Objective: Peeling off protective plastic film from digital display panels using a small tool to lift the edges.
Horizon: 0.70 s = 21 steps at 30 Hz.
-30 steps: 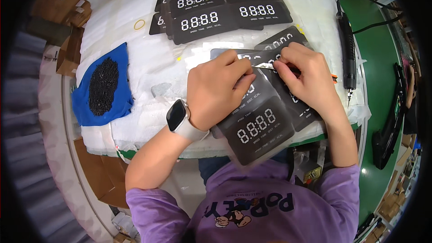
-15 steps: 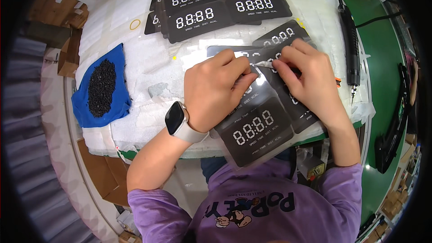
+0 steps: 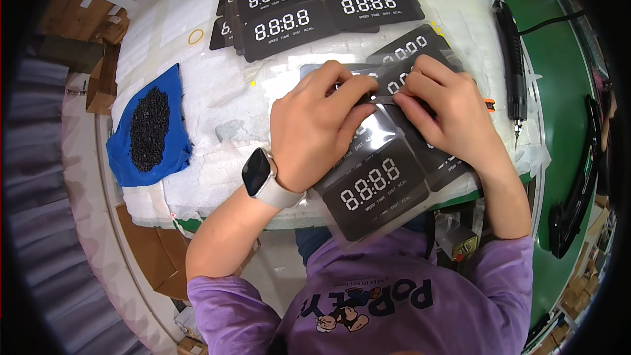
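Under my hands lie black display panel sheets (image 3: 378, 194) with white segment digits, glossy clear plastic film (image 3: 380, 133) covering them. My left hand (image 3: 309, 125), a watch with a pale strap on its wrist, is closed, its thumb and fingers pinching at the film's upper edge. Close by on the right, my right hand (image 3: 453, 115) pinches the same edge with bent fingers. The fingertips nearly meet, and exactly what lies between them is partly hidden. The sheets' near corner hangs past the table edge.
More black panels (image 3: 282, 26) are stacked at the far side. On the left, a blue cloth (image 3: 176, 133) holds a heap of small black pieces (image 3: 150, 128). A corded electric screwdriver (image 3: 513, 59) lies right, beside a green surface (image 3: 559, 158) with a long black part (image 3: 575, 190).
My hands have shifted slightly at the film edge. The pale twisted strip seen between my fingertips now shows as a flatter, darker edge. My right hand has tilted a little.
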Tool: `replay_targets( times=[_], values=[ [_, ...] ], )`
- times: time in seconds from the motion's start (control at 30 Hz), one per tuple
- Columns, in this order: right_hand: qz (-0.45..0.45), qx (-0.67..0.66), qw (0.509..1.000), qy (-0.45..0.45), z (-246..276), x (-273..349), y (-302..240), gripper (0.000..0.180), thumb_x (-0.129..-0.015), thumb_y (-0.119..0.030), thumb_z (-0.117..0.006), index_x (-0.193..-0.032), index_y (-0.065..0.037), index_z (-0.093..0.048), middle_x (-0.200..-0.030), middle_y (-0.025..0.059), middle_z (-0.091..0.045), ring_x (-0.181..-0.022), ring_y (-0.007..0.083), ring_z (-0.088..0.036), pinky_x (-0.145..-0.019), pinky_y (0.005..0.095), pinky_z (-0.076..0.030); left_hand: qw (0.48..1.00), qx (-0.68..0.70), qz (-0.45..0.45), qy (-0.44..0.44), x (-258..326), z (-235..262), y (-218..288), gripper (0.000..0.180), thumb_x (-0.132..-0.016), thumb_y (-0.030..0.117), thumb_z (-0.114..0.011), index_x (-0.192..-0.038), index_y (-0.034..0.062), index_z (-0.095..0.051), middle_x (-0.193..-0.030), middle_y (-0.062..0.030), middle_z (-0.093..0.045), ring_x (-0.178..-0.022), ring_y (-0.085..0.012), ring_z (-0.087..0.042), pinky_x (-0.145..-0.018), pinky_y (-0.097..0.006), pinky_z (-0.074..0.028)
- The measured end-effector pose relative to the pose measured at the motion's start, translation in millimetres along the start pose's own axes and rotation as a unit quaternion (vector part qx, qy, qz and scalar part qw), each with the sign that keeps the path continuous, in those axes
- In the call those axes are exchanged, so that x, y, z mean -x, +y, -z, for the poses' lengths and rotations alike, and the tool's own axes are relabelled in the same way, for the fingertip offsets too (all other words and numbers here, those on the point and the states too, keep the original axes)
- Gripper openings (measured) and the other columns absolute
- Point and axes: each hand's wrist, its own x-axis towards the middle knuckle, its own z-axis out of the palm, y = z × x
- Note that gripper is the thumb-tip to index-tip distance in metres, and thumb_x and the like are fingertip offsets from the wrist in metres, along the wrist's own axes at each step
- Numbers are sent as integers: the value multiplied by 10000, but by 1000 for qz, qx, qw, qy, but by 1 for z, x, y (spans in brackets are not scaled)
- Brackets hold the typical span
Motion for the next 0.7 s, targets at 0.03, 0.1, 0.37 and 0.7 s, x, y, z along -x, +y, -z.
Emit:
replay_targets(
  times=[0.03,0.1,0.37,0.7],
  values=[
    [1,0,1000,0,0,1,0,131,-857,-102,-739,-827,-35,-630,-816,105,-571,-613,346,-605,-544,438,-479,999,-3,-33,12,-1,-1,-2,122,-827,115,-790,-917,83,-713,-878,-48,-632,-707,-253,-660,-588,-362,-510],
    [40,14,999,8,0,2,1,138,-846,-100,-747,-830,-39,-624,-828,92,-565,-595,326,-601,-531,421,-474,997,-6,-66,26,-1,0,-4,148,-810,72,-808,-940,65,-739,-900,-55,-646,-683,-233,-664,-598,-339,-520],
    [4,-9,1000,9,-4,0,2,140,-835,-90,-745,-833,-38,-615,-804,96,-568,-629,328,-615,-553,416,-483,997,-47,-57,-12,1,0,-6,156,-803,0,-767,-899,31,-648,-925,-61,-668,-721,-280,-661,-634,-369,-529],
    [-47,-85,995,-14,2,-3,20,207,-866,-95,-718,-767,-7,-559,-717,119,-535,-617,317,-536,-577,411,-420,944,142,134,-265,0,132,-69,82,-1024,116,-516,-980,61,-558,-717,-29,-570,-646,-133,-535,-614,-297,-451]
  ],
)
